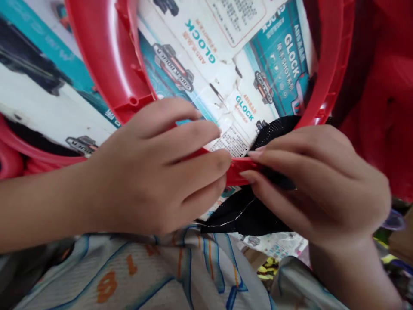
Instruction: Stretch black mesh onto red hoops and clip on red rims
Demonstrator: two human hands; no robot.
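Printed cardboard boxes [206, 47] in white and teal are spread behind the work. Over them, in front of the lap, a large red ring [112, 60] is held, its far edge cut off by the view. Its near rim is gripped by the left hand [167, 159], fingers laid across it and thumb hidden; a little further along, the same rim is pinched between thumb and fingers of the right hand [306, 181]. Only a short stretch of rim is left bare between the hands, while the wide middle of the ring is left open. Black cloth [267, 217] is bunched under and beside the right hand, crowding that edge, and a thin pale strand [229, 223] is trailed across it. Another red curved piece [41, 164] is seen at far left; red shapes [383, 112], blurred, are massed at right. Glossy, ribbed plastic is shown by the ring, tiny holes by the black cloth, torn card by the boxes. Below, the lap is covered by soft grey fabric [142, 267] printed in blue and orange.
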